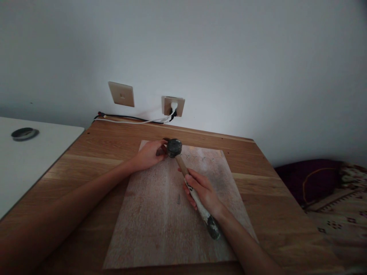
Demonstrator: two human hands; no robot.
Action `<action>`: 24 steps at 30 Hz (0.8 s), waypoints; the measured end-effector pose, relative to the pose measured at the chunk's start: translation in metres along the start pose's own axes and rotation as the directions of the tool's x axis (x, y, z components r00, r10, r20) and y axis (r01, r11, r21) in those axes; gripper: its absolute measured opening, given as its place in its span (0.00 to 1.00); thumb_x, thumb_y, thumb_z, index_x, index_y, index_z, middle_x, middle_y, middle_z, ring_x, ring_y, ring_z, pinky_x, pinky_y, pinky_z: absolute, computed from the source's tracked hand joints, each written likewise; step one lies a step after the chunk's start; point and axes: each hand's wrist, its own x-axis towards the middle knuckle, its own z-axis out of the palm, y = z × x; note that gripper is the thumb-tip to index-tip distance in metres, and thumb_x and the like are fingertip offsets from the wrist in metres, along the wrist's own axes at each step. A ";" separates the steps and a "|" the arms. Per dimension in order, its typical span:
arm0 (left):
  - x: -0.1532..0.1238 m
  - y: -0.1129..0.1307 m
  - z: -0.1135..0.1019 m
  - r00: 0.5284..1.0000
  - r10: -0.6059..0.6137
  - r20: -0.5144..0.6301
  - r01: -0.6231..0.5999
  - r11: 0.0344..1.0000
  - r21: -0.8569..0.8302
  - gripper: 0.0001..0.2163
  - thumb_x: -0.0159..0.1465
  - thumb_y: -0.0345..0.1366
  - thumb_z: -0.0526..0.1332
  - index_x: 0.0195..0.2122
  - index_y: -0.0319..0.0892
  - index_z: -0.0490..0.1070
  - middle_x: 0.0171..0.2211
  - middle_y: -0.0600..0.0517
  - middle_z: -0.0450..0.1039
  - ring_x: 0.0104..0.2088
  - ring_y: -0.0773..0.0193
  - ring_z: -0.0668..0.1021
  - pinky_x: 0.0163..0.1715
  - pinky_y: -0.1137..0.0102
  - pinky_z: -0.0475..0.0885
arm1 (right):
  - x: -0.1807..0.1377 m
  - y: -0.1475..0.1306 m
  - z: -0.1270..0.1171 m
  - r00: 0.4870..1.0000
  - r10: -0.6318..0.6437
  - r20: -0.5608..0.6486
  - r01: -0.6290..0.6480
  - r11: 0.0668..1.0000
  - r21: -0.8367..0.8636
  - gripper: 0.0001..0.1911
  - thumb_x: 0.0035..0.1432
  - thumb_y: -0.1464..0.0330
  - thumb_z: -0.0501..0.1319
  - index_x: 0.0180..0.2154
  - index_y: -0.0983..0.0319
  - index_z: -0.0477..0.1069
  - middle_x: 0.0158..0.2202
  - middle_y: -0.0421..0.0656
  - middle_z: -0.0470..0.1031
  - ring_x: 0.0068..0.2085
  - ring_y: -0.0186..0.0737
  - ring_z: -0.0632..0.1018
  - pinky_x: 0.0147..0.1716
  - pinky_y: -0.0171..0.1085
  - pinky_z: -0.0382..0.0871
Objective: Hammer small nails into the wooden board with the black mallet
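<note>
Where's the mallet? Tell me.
Low in the head view, just right of centre, the right hand holds the mallet over the board, its head near the left hand.

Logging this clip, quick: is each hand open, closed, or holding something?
Left hand: partly curled beside the mallet head; whether it holds anything cannot be told.
Right hand: closed, holding the mallet by its handle.

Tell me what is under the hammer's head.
The left hand reaches to the left edge of the hammer's head, and the pale board shows around there. Directly underneath, the head blocks the view, so anything held there cannot be seen.
</note>
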 end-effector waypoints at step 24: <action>0.001 0.001 0.000 1.000 0.009 0.003 -0.009 1.000 0.015 0.15 0.60 0.30 0.63 0.50 0.40 0.74 0.46 0.47 0.82 0.46 0.54 0.83 0.49 0.62 0.76 | 0.001 0.000 0.001 0.999 0.037 -0.029 -0.037 0.999 0.021 0.26 0.64 0.51 0.62 0.56 0.61 0.71 0.24 0.32 0.68 0.13 0.27 0.64 0.08 0.27 0.58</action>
